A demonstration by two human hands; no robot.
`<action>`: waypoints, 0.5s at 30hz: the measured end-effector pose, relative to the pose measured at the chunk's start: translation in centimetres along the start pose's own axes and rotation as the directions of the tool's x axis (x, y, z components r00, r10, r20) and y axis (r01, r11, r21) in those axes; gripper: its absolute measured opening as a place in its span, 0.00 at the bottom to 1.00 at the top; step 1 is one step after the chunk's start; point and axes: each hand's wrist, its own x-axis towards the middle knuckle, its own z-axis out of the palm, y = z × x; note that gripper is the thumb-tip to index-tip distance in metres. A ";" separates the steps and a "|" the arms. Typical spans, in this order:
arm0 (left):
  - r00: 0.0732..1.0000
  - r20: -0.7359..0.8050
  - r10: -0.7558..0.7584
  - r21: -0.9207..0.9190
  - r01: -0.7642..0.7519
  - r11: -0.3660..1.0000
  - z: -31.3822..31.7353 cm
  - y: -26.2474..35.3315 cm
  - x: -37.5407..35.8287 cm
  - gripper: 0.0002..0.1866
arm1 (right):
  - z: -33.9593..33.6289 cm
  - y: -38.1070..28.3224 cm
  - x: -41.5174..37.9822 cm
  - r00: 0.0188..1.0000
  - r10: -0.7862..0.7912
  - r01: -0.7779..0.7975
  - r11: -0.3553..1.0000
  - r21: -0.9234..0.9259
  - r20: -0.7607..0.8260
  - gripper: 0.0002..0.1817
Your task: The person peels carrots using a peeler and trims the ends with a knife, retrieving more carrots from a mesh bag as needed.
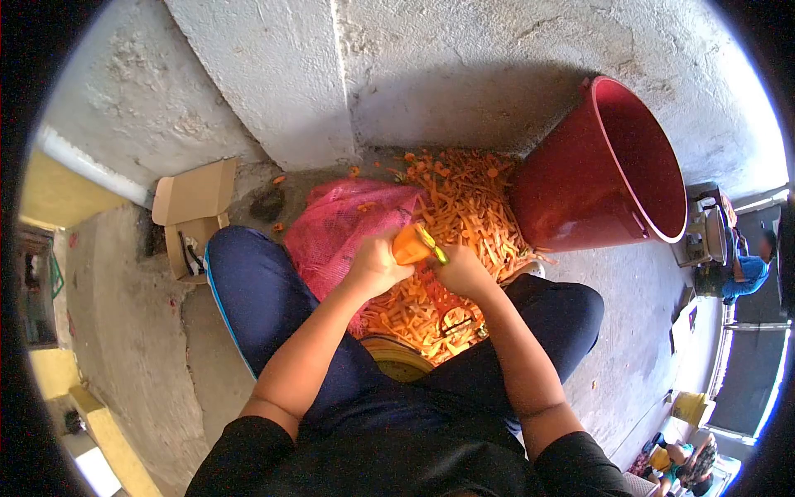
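Observation:
My left hand (377, 267) is closed around a thick orange carrot (408, 246), held up in front of my lap. Against the carrot's right end lies a small yellow-green tool (436, 248) that looks like a peeler. My right hand (465, 272) is closed on it; its blade is too small to make out. Below and beyond both hands spreads a heap of carrot peelings (476, 211). A pink mesh sack (352, 217) lies to the left of the heap, with a few orange scraps on it. Between my legs, a yellowish round rim (396, 358) shows partly.
A large dark-red bucket (563, 186) leans at the right of the heap near the rough wall (447, 50). An open cardboard box (195, 199) stands left of my knee. Far right are a person in blue (747, 275) and another person (694, 465).

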 end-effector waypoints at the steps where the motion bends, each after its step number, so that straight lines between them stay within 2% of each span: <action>1: 1.000 0.019 -0.003 0.020 0.003 1.000 -0.1 0.1 0.0 0.18 | 0.0 0.0 0.0 1.000 -0.006 0.006 1.000 -0.018 0.003 0.11; 3: 0.998 0.060 -0.010 0.060 0.006 0.998 -0.5 0.6 0.0 0.19 | -0.1 -0.1 -0.3 1.000 0.009 -0.008 1.000 -0.027 0.010 0.11; 4: 0.985 0.154 0.082 0.047 -0.090 0.995 -0.5 1.1 -0.1 0.19 | -0.1 -0.1 -0.4 1.000 0.016 -0.016 0.999 -0.032 0.013 0.12; 6: 0.905 0.334 0.263 -0.008 -0.276 0.961 0.3 2.3 -0.8 0.21 | 0.0 1.3 1.2 0.971 0.112 -0.059 0.968 -0.243 0.212 0.13; 7: 0.841 0.348 0.414 -0.020 -0.435 0.900 1.7 3.2 -1.7 0.20 | 1.6 3.4 2.3 0.975 0.114 -0.080 0.981 -0.178 0.190 0.13; 9: 0.900 0.376 0.219 0.013 -0.241 0.970 2.9 3.1 -2.3 0.21 | 5.0 7.5 4.4 0.982 0.117 -0.112 0.993 -0.042 0.147 0.16; 11: 0.957 0.265 0.115 -0.030 -0.111 0.993 1.6 3.0 -1.5 0.20 | 5.6 7.8 3.4 0.996 -0.062 0.063 0.998 -0.012 0.069 0.16; 12: 0.964 0.261 0.043 -0.074 -0.024 0.997 0.7 2.9 -1.3 0.20 | 5.8 7.5 3.0 0.982 -0.131 0.148 0.981 -0.125 0.135 0.15; 13: 0.962 0.273 0.014 -0.080 0.009 0.997 -0.6 3.5 -1.0 0.19 | 5.6 7.3 2.5 0.953 -0.302 0.302 0.953 0.015 0.025 0.15; 15: 0.983 0.184 0.010 -0.139 0.015 0.990 -0.7 1.9 -0.7 0.19 | 4.7 6.1 2.5 0.991 -0.117 0.123 0.985 0.124 -0.059 0.15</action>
